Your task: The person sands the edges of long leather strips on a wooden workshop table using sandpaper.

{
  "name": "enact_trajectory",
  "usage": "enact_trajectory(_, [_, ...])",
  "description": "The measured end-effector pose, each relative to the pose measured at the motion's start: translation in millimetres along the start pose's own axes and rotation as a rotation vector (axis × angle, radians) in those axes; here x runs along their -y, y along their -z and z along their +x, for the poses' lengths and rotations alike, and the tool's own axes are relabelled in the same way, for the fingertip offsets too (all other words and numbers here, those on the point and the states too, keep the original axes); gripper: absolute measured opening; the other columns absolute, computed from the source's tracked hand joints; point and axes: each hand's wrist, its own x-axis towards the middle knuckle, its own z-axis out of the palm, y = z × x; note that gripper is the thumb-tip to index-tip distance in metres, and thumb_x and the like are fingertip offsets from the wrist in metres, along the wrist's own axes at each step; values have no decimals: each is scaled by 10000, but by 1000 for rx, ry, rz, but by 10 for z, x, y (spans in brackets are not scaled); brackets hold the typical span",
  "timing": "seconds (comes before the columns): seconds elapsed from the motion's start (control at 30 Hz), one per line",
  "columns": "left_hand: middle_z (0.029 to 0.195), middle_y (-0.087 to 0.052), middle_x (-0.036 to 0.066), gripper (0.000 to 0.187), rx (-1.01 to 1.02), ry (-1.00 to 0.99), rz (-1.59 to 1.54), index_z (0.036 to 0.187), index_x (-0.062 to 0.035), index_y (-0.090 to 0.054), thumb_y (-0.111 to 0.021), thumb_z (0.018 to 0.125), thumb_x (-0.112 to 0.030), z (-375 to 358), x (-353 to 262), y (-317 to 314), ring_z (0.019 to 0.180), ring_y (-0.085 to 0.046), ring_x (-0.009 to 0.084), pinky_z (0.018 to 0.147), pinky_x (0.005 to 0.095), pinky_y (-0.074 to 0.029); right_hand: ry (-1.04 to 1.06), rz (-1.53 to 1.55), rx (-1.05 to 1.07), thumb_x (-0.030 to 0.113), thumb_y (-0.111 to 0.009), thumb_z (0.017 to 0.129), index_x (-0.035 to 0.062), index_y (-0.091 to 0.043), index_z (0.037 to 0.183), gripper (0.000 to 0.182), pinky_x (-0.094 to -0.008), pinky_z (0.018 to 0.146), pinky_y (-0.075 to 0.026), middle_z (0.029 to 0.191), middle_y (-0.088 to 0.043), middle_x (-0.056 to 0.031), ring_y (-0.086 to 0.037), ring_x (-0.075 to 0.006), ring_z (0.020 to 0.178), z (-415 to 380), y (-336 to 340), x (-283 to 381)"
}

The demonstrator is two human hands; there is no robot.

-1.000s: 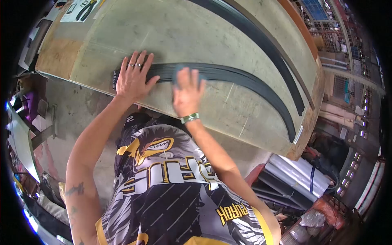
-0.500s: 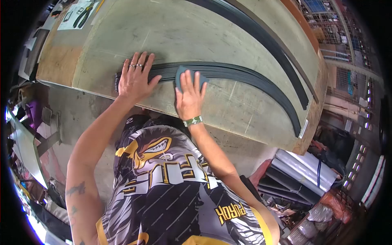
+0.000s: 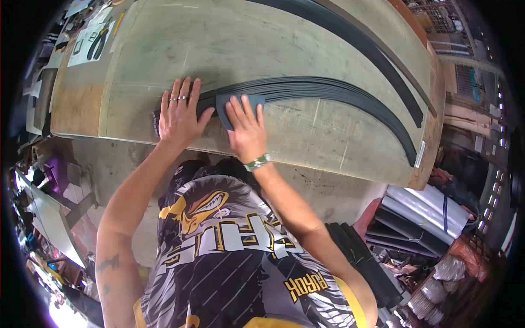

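A fanned bundle of thin, dark grey flexible strips (image 3: 311, 89) lies in a curve across the worktable (image 3: 306, 139). My left hand (image 3: 180, 117) is spread flat over the bundle's left end, rings on one finger, pressing it to the surface. Just to its right, my right hand (image 3: 247, 128) lies with straight fingers on a folded blue-grey sheet (image 3: 222, 107), which covers part of the strips. Whether that sheet is cloth or abrasive paper I cannot tell. A green patterned band circles the right wrist.
Further back on the table, a wider dark strip (image 3: 377, 60) bends in parallel to the bundle. Pliers (image 3: 97, 45) rest on a paper at the far left, with a yellow pencil (image 3: 118, 23) beside them. Wrapped rolls (image 3: 421, 210) are stacked on the floor at right.
My right hand and the sheet have slid left along the strips, closer to my left hand. The left hand keeps its place on the bundle's end. The camera view has shifted slightly.
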Motion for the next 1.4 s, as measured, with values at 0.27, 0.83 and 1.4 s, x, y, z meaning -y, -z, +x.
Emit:
enact_trajectory(0.27, [1674,-406,151,803,77,6,50,1664,-99,-341,-589,1028,-521,-22,-41,70,1572,-337,360,1268,554,-287,-536,-233,-201,289,-481,1114,66,-613,1449,424,-622,1195,-351,1565,-571,-158,-477,-409,1483,297,594,-2478])
enact_trajectory(0.83, [1672,-394,178,853,80,-8,70,1664,-68,-331,-596,1014,-553,-80,-66,8,1577,-321,373,1259,577,-292,-635,-140,-176,278,-520,1073,91,-662,1368,377,-683,1136,-370,1482,-631,-173,-510,-401,1436,478,510,-2033])
enact_trajectory(1.4, [1695,-366,164,872,119,9,52,1678,-59,-286,-611,1011,-517,-63,-90,56,1586,-310,355,1274,539,-273,-341,-112,-98,259,-562,1035,58,-647,1421,444,-646,1210,-320,1543,-576,-197,-458,-414,1492,551,307,-712])
